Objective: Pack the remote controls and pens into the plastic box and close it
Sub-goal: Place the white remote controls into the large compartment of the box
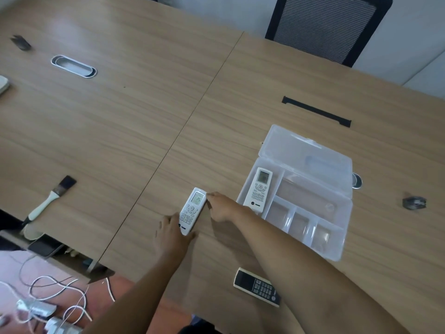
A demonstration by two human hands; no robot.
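Two bare hands meet at a white remote control (192, 210) lying face up on the wooden table (120, 121), near the table's near edge and just right of the seam between its two halves. The left hand (172, 235) lies over the remote's lower end with fingers touching its left side; the right hand (220, 207) pinches its upper right edge with the fingertips (209, 195). Whether the remote is lifted or still resting on the wood cannot be told. Its small screen is lit. Just beside it to the right stands the clear plastic box (337, 247), lid (305, 157) swung open and lying back toward the table's far edge. A second white remote (258, 190) lies in the box's long left compartment; the other compartments show only the wood through the plastic. A black remote (258, 286) lies on the table close to the near edge, partly under the right forearm. Toward the table's left edge lies a paintbrush (51, 197) with a white handle, and a small dark clip (414, 203) sits near the right edge.
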